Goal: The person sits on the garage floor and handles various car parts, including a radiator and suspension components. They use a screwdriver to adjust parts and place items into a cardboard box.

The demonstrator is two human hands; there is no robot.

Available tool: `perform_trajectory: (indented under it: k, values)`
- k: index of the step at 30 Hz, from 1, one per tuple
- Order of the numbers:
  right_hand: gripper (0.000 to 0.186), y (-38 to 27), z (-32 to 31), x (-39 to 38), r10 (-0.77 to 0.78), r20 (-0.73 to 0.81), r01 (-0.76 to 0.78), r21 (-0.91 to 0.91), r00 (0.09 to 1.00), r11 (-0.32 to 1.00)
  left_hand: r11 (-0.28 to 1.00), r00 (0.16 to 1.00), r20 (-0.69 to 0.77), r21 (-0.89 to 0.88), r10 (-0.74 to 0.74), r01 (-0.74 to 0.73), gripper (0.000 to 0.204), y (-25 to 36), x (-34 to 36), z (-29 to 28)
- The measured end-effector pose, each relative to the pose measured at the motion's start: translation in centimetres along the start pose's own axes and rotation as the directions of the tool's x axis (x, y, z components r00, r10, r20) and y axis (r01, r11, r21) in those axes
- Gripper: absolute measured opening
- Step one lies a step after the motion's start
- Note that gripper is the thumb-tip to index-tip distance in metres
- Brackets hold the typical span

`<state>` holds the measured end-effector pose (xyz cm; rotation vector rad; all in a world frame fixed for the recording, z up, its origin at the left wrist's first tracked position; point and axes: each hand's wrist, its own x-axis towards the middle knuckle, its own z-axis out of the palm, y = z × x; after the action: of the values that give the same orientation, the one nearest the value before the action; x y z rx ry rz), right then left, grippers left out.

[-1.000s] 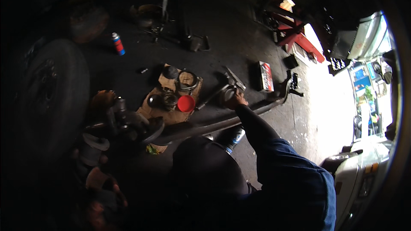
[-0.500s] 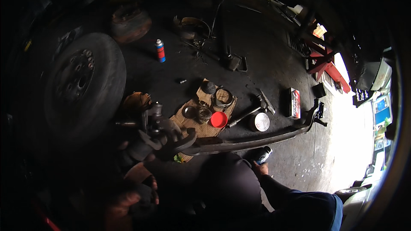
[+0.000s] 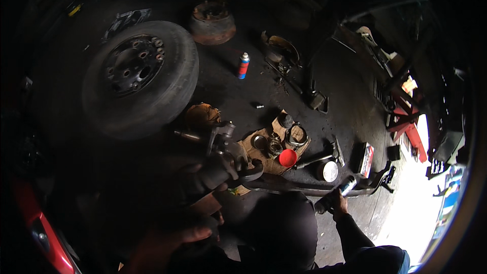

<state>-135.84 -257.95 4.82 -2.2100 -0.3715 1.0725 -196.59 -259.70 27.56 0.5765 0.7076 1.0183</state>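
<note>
My right hand (image 3: 340,204) is wrapped round a cylindrical container (image 3: 348,185) with a blue and white label and a dark end, held tilted above the floor by the long curved metal beam (image 3: 304,190). Deep shadow covers my left hand (image 3: 197,234) at lower left. Its thumb and fingers curl round something dark that I cannot make out, beside a brownish flat piece (image 3: 208,205). Just beyond it is the beam's thick end with a knuckle-like metal part (image 3: 222,139). A dark rounded shape (image 3: 284,228) lies between my hands.
Cardboard (image 3: 248,147) bears a red lid (image 3: 287,158) and metal rings. Nearby are a hammer (image 3: 337,153), a white-topped tub (image 3: 329,171) and a box (image 3: 366,160). Farther off stand a wheel (image 3: 144,76), a spray can (image 3: 243,66), a rusty drum (image 3: 213,24) and a red stand (image 3: 408,122).
My right hand has lifted the container from the floor and tilted it toward the beam. The whole view has shifted, so the scene sits farther right and lower. My left hand keeps its curled grip.
</note>
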Motion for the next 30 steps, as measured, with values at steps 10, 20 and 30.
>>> perform_trajectory:
  k: [10,20,30]
  values:
    - [0.128,-16.9,4.6,-0.8,-0.393,0.250,0.329,-0.933,0.885,0.148,0.988,0.985,-0.136,-0.126,-0.110,0.093,0.065,4.5,-1.5,1.2]
    - [0.049,-25.7,-2.9,-23.1,0.321,0.639,0.692,-0.717,0.699,-0.078,0.840,0.860,-0.313,-0.499,-0.404,0.213,0.065,3.4,-13.5,4.1]
    - [0.050,-36.0,-8.0,-43.0,0.355,0.481,0.479,-0.872,0.802,0.098,0.720,0.725,-0.434,-0.683,-0.535,0.123,0.046,13.8,-35.8,11.1]
